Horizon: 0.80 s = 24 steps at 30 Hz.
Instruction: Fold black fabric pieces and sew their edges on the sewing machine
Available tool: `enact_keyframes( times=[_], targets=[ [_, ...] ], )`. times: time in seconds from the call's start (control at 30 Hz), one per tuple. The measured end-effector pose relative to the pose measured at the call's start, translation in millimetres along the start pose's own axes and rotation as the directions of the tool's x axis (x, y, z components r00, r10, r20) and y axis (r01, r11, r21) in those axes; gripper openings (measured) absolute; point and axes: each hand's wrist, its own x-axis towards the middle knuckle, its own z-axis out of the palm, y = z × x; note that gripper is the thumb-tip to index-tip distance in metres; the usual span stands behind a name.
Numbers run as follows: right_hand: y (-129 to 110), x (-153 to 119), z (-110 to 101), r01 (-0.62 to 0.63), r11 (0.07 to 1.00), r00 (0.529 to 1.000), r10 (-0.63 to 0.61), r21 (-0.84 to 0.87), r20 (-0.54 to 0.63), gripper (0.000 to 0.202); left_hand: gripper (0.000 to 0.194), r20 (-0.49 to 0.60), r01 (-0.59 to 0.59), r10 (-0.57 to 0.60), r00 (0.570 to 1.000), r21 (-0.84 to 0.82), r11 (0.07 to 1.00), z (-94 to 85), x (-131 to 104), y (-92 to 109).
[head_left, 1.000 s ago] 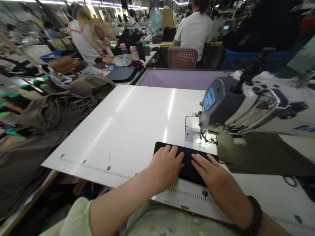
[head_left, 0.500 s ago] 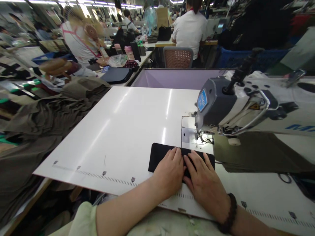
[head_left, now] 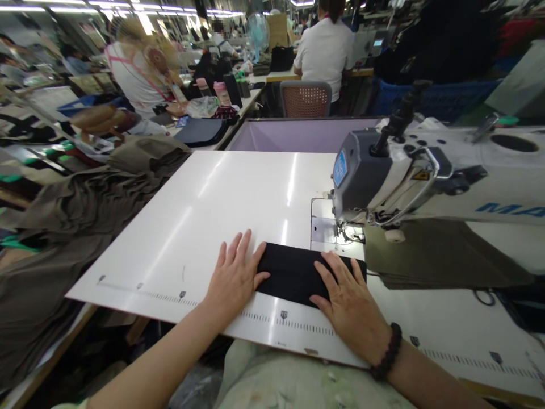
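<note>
Resting R hand (head_left: pixel 355 309), open, on blk cloth (head_left: pixel 289 274) in front of machine (head_left: pixel 361 170); touching cloth's end farthest from machine w/ L hand (head_left: pixel 232 283), splayed, released.

Black cloth (head_left: pixel 289 274): portion near its right end covered by the right hand (head_left: pixel 355 312); underside not visible. Sewing machine (head_left: pixel 361 170): body cut off by the right edge, large lettering incomplete; small print on the blue label (head_left: pixel 340 168) illegible; needle too small to make out. Olive cloth (head_left: pixel 443 261): partly obscured by the machine. Printed scale (head_left: pixel 298 324) on the counter (head_left: pixel 230 199): interrupted by the left forearm. Brown cloth pile (head_left: pixel 76 210): cut off at left. Seated person (head_left: pixel 326 51): head cropped above. Background at upper left: blurred.
</note>
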Motion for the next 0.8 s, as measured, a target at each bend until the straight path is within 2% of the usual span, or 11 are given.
enact_keyframes(
  times=[0.07,0.1,0.17,0.2,0.33,0.4,0.5,0.6,0.67,0.7,0.8],
  targets=[
    [-1,0,1,-0.008,1.000,1.000,0.009,0.015,-0.015,0.043,0.043,-0.042,-0.046,0.046,0.998,-0.020,0.999,-6.5,-6,2],
    [-1,-1,1,-0.015,1.000,1.000,0.015,0.023,-0.024,0.042,0.040,-0.031,-0.136,0.135,0.990,-0.062,0.989,-9.5,-7,7],
    [-1,-2,0,-0.033,0.998,0.998,0.035,0.044,-0.054,0.042,0.037,0.021,-0.331,0.339,0.940,-0.172,0.928,-13.7,-2,22],
    [1,-3,-2,-0.046,0.997,0.996,0.050,0.058,-0.071,0.042,0.034,0.049,-0.375,0.393,0.918,-0.213,0.902,-14.5,4,30],
    [18,0,-21,-0.036,0.992,0.998,0.042,0.123,-0.042,0.034,0.053,0.112,-0.221,0.245,0.963,-0.187,0.957,-8.8,47,43],
    [32,6,-33,0.074,0.986,0.996,-0.080,0.147,0.036,0.024,0.054,0.128,-0.226,0.250,0.960,-0.175,0.958,-3.0,72,42],
    [54,19,-43,0.272,0.948,0.949,-0.293,0.166,0.116,0.021,0.051,0.121,-0.306,0.327,0.937,-0.164,0.938,5.0,101,43],
    [70,27,-41,0.385,0.905,0.909,-0.405,0.179,0.094,0.025,0.034,0.088,-0.439,0.467,0.880,-0.227,0.870,9.2,114,52],
    [78,27,-35,0.408,0.893,0.907,-0.421,0.190,0.031,0.029,0.020,0.078,-0.500,0.539,0.839,-0.282,0.819,10.6,116,57],
    [80,27,-31,0.409,0.893,0.909,-0.417,0.189,0.004,0.030,0.018,0.072,-0.508,0.549,0.833,-0.294,0.810,11.1,116,60],
    [86,24,-25,0.374,0.916,0.927,-0.375,0.145,-0.015,0.031,0.024,0.035,-0.474,0.502,0.864,-0.281,0.835,12.8,114,63]
  ],
)
